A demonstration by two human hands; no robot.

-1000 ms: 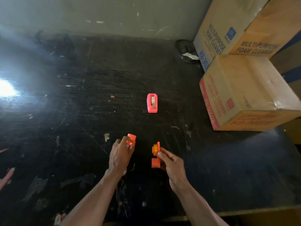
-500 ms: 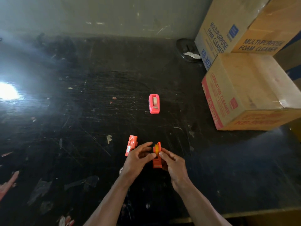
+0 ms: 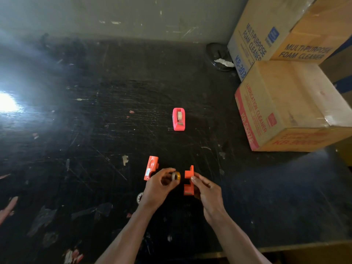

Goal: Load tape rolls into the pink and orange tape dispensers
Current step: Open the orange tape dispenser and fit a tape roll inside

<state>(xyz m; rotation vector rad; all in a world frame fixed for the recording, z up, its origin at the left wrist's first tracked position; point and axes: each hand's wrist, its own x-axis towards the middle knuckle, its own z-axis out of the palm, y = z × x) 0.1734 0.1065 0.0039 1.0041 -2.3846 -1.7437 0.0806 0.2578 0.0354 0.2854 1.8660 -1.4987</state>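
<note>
The left hand (image 3: 158, 187) pinches a tape roll (image 3: 176, 176) beside the orange dispenser half (image 3: 189, 181) gripped by the right hand (image 3: 206, 191). The other half (image 3: 151, 168) lies left; the pink dispenser (image 3: 178, 119) sits beyond, boxes (image 3: 289, 105) far right.

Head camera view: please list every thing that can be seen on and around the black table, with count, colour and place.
pink tape dispenser: 1, pink, table centre, pale roll inside
orange dispenser half: 1, orange, near centre, held by right hand
orange dispenser cover: 1, orange, lying on table left of the hands
tape roll: 1, yellowish, pinched in left hand beside the orange half
clear spool: 1, transparent, on table, partly behind left hand
cardboard boxes: at least 2, brown, stacked at right
dark dish: 1, black, far edge beside boxes
table: 1, black, scratched
left hand: 1, holding roll
right hand: 1, holding orange half
</note>
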